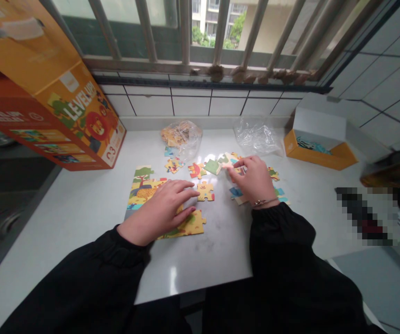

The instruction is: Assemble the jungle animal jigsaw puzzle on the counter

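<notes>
My left hand (167, 204) hovers over or rests on the partly joined jigsaw puzzle (142, 190), its fingers stretched out and slightly apart. Its fingertips reach toward a loose yellow puzzle piece (205, 190) beside the joined part. My right hand (255, 178) pinches a pale puzzle piece (226, 163) between thumb and fingers, among other loose pieces. Just left of that lies a green puzzle piece (212, 166). A red and yellow puzzle piece (196, 170) sits further left. Blue pieces (236, 193) are partly hidden under my right hand.
A tall orange puzzle box (92, 123) stands at the left, near a dark sink (15, 213). At the back lie a plastic bag of pieces (180, 134) and a crumpled clear bag (257, 137). An open small box (320, 153) holds blue pieces at the right.
</notes>
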